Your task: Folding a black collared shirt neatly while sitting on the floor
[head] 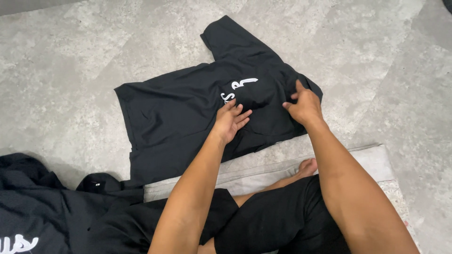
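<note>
Head view: mottled grey stone-look floor (84, 56), pale grey mat (263, 171) under the sitter
Shirt: black cotton T-shirt with white lettering (179, 113), spread on floor
Left hand (230, 120): fingers flat, pressing shirt
Right hand (303, 106): fingertips pinching a fold
Left edge: heap of black garments (42, 207)

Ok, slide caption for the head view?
Both hands, left hand and right hand, press a black T-shirt on the stone floor.

Single head cam, looks steeply down and forward over own arms at floor (70, 56); close range, shirt (179, 117) mid-frame.
</note>
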